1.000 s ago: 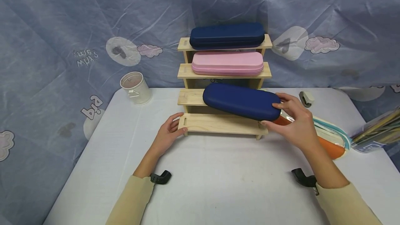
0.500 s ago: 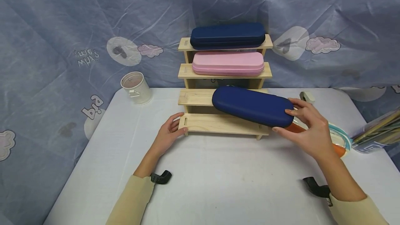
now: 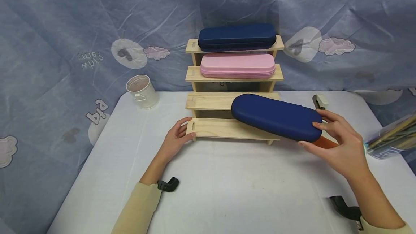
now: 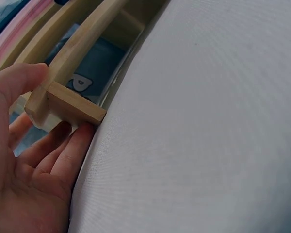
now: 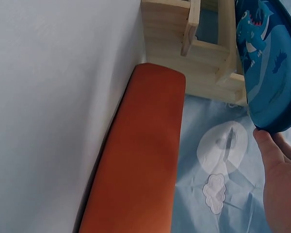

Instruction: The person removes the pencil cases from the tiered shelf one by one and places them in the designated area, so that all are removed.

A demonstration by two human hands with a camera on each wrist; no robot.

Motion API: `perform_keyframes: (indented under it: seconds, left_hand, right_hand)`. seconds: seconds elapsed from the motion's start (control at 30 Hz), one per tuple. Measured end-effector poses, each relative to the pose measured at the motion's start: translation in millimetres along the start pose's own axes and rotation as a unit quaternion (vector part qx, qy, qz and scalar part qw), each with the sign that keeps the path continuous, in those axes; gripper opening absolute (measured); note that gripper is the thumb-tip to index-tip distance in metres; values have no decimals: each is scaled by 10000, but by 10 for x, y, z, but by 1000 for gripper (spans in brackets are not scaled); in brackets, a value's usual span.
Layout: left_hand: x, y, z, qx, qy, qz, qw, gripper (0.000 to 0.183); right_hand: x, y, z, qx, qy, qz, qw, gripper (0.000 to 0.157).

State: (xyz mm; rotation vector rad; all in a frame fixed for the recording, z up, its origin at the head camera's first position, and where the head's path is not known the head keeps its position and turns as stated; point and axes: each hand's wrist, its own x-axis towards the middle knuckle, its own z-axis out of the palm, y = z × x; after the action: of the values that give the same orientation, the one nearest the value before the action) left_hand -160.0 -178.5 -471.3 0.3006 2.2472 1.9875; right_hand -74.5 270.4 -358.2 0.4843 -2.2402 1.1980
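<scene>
The blue case (image 3: 276,117) is held slanted in front of the right part of the two lower shelves, its left end higher than its right; whether any wood is touched by it cannot be told. It is pinched only at the right end by the right hand (image 3: 342,142), with the thumb at the near edge, so the long free end could be tipped or twisted if the grip is loosened. A shelf edge could also be caught by that end if the case is swung sideways while low. The left end of the lowest shelf of the wooden stand (image 3: 227,127) is gripped lightly between the thumb and fingers of the left hand (image 3: 177,138); should it be let go during a knock, the stand might be shifted, and the pink case (image 3: 237,65) and the dark navy case (image 3: 237,37) on the upper shelves might be jolted off. Beneath the held case, the orange case (image 5: 136,150) lies on the table and could be bumped. Farther right, the tub of sticks (image 3: 390,142) could be upset by a wide swing of the right arm.
</scene>
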Motion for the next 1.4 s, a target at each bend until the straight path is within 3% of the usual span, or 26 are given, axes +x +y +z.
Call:
perform_keyframes:
  seconds: [0.27, 1.0, 1.17, 1.3, 1.4]
  left_hand:
    - [0, 2, 14, -26, 7, -13, 10000, 65]
    - [9, 6, 18, -10, 13, -73, 10000, 63]
    - [13, -5, 15, -13, 5, -49, 10000, 63]
    - [19, -17, 13, 21, 0, -36, 10000, 65]
    - [17, -16, 15, 13, 10, -64, 10000, 65]
  right_hand:
    - [-187, 278, -165, 23, -24, 117, 9999, 69]
    - [-525, 266, -492, -417, 180, 388, 9982, 76]
    - [-559, 273, -543, -344, 253, 175, 9989, 73]
    - [-588, 269, -572, -373, 354, 91, 9986, 60]
    - [-610, 267, -595, -419, 433, 128, 9981, 69]
